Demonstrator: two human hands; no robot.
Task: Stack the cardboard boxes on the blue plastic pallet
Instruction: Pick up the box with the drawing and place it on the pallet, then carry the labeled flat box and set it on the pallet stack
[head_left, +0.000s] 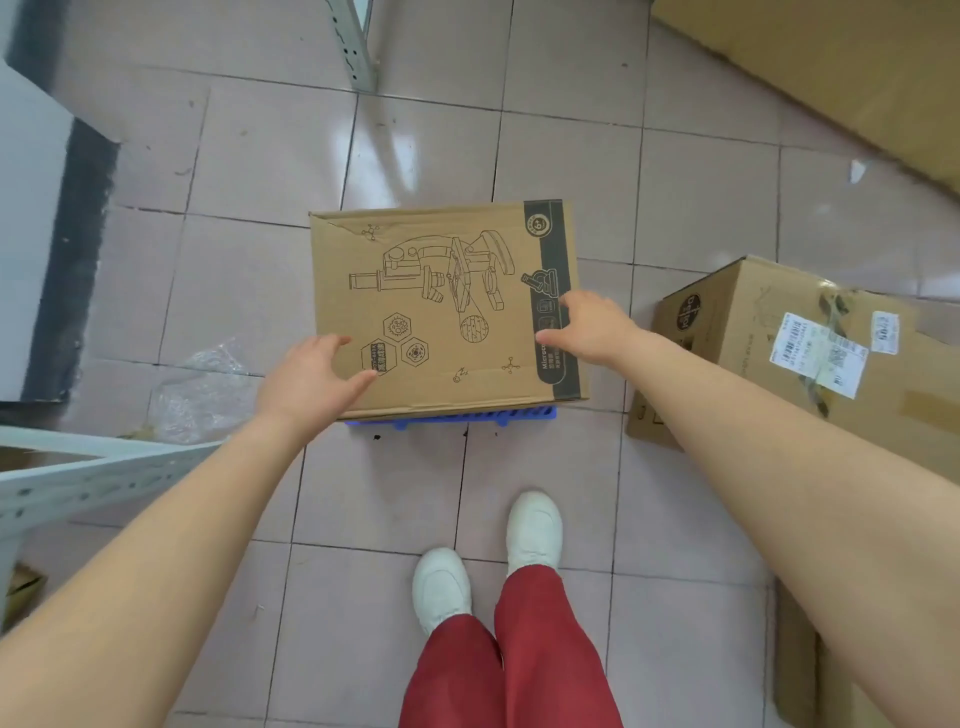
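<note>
Microscope-printed cardboard box (441, 306) lies flat on the blue plastic pallet (452, 417), of which only a strip of the near edge shows beneath the box's near side. Left hand (311, 376) sits at the box's near-left corner, fingers spread and thumb resting on the top face; the grip is apart, not clamped on the box. Right hand (589, 327) lies over the dark printed band at the box's right edge, fingers extended and loosely splayed; the grip is likewise apart, and whether the palm bears on the cardboard cannot be told. Between the two hands lies the printed top face. Right of the right hand, apart from the pallet, a second cardboard box (789, 353) with white shipping labels stands on the tiled floor (218, 275). Left of the left hand, crumpled clear plastic wrap (202, 395) lies on the tiles. Below the hands, two white shoes (534, 530) and red trousers (509, 660) show.
</note>
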